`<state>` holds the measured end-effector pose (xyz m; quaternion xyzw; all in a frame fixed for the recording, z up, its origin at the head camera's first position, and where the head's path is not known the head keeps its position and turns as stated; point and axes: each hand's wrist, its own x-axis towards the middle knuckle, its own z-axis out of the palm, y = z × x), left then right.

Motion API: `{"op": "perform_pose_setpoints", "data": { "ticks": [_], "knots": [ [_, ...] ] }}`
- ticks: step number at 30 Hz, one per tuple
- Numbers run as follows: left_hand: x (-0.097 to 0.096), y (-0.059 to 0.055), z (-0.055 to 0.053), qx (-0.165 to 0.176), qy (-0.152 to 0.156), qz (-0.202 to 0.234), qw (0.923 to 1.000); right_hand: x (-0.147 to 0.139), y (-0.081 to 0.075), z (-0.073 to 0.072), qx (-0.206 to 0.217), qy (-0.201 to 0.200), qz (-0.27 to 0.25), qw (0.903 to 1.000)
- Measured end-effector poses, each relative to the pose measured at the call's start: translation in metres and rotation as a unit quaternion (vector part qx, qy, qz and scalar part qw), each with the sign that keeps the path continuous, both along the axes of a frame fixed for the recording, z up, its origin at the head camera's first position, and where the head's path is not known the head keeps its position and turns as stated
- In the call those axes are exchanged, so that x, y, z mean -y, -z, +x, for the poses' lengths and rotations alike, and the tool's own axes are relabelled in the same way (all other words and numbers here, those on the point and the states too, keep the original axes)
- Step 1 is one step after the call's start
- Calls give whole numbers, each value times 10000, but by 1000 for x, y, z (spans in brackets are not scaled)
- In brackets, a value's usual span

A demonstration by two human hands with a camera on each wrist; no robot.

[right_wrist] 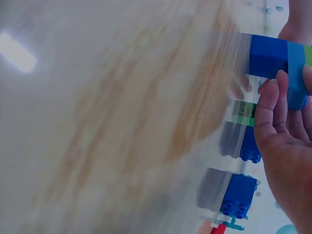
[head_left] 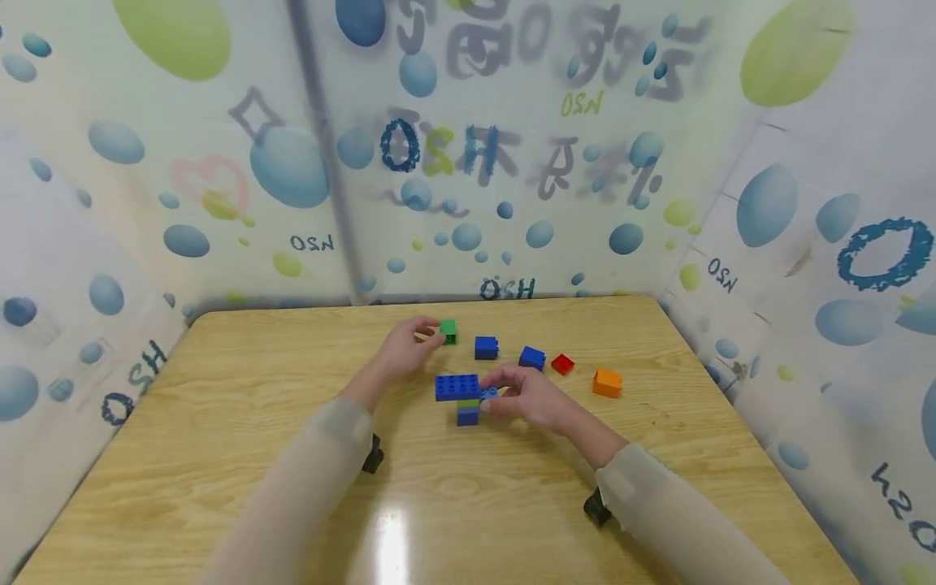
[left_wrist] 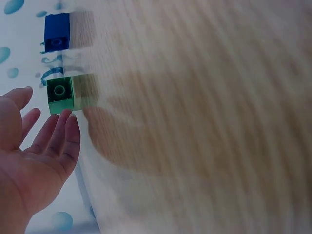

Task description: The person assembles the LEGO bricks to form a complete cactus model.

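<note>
Near the middle of the wooden table stands a small stack of toy building bricks. A long dark blue brick (head_left: 457, 387) tops it, over a lime brick (head_left: 468, 403) and a blue brick (head_left: 468, 418). My right hand (head_left: 537, 396) grips the stack's right side, thumb and fingers about a light blue brick (right_wrist: 296, 73). Farther back, my left hand (head_left: 408, 348) reaches to a green brick (head_left: 448, 329) from the left. Its fingers are loosely bent, and the fingertips (left_wrist: 72, 117) lie at the green brick's edge, not closed round it.
Right of the green brick are a blue brick (head_left: 486, 348), another blue brick (head_left: 531, 357), a small red brick (head_left: 562, 364) and an orange brick (head_left: 606, 383). Patterned curtains (head_left: 468, 268) hang behind the table (head_left: 256, 390) and along both sides.
</note>
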<state>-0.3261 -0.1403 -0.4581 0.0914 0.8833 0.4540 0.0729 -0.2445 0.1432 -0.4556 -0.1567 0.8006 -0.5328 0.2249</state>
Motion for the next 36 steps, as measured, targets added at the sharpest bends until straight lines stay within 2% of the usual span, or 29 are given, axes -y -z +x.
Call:
{"op": "perform_pose_setpoints", "data": {
  "ticks": [5, 10, 14, 23, 30, 36],
  "knots": [
    [-6, 5, -12, 3, 123, -74, 9999, 0, 1, 0, -15, -14, -5, 10000],
    [-13, 7, -18, 3, 376, -613, 9974, 0, 1, 1, -21, -24, -16, 10000],
    [-15, 9, -19, 27, 385, -872, 9954, 0, 1, 2, -14, -49, -42, 10000],
    [-17, 3, -15, 149, 58, -580, 9982, -1, 1, 2, -76, -30, -20, 10000],
    [-12, 4, -10, 214, -189, -792, 9965, -1, 4, 0, -99, -58, -53, 9999],
    [2, -3, -1, 180, 17, -990, 9949, -1, 4, -1, -92, -46, -92, 9999]
  ]
}}
